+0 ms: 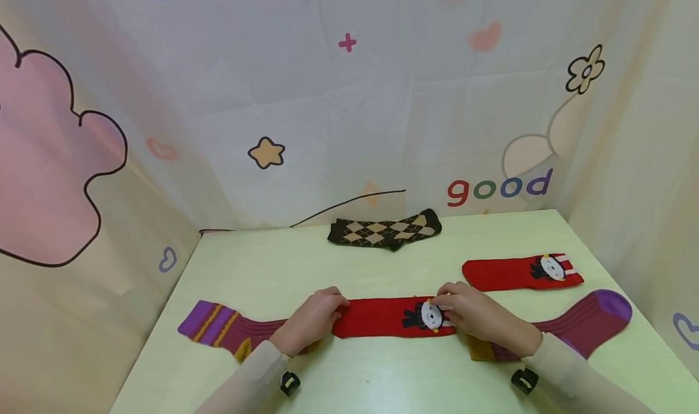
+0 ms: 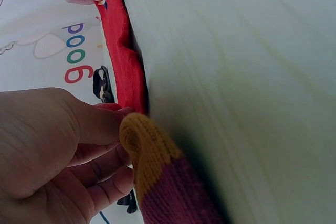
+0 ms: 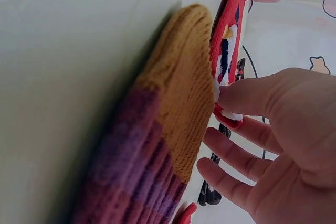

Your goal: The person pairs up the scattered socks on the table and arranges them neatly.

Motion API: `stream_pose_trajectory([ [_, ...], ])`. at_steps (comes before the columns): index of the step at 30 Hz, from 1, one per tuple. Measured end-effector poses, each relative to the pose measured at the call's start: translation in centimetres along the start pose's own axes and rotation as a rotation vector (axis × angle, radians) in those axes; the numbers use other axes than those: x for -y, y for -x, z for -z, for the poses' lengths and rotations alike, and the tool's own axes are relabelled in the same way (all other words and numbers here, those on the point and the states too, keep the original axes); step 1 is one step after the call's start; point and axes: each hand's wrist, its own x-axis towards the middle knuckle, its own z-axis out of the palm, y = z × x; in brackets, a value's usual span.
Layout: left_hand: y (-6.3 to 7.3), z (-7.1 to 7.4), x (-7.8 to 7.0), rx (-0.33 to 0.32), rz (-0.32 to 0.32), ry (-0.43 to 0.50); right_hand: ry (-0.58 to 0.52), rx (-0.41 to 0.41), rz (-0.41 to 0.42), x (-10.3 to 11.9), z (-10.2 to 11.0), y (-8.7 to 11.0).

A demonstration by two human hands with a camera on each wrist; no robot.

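Observation:
A red sock (image 1: 371, 318) with a white-faced, black-hatted figure lies stretched sideways between my two hands. My left hand (image 1: 311, 322) pinches its plain left end between thumb and fingers. At the figure's end, the sock is pinched by my right hand (image 1: 483, 315); the right wrist view shows thumb and index finger on the fabric and the other fingers spread. Under the left forearm is a maroon sock (image 1: 215, 324) with purple and mustard stripes, partly hidden. A similar maroon sock (image 1: 592, 326) with a mustard tip (image 3: 181, 98) passes beneath the right wrist.
Another red sock (image 1: 505, 274) with the same figure lies behind my right hand. A brown argyle sock (image 1: 377, 233) is at the table's back edge. Patterned curtains (image 1: 349, 116) enclose the pale table (image 1: 377, 377) at the back and sides.

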Motion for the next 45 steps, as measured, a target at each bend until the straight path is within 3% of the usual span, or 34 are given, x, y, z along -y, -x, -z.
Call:
stream_pose_trajectory([
  [11, 0.09, -0.21, 0.05, -0.010, -0.011, -0.032, 0.015, 0.008, 0.004, -0.17, -0.12, -0.03],
  [29, 0.24, -0.09, -0.28, -0.005, 0.032, -0.064, 0.010, 0.002, 0.011, -0.24, -0.30, 0.05],
  [36, 0.27, -0.19, -0.28, -0.040, -0.005, -0.100, 0.010, -0.013, 0.005, -0.06, -0.20, 0.10],
  [45, 0.12, -0.06, -0.25, -0.015, 0.008, -0.102, 0.014, 0.000, 0.000, -0.17, -0.23, 0.13],
])
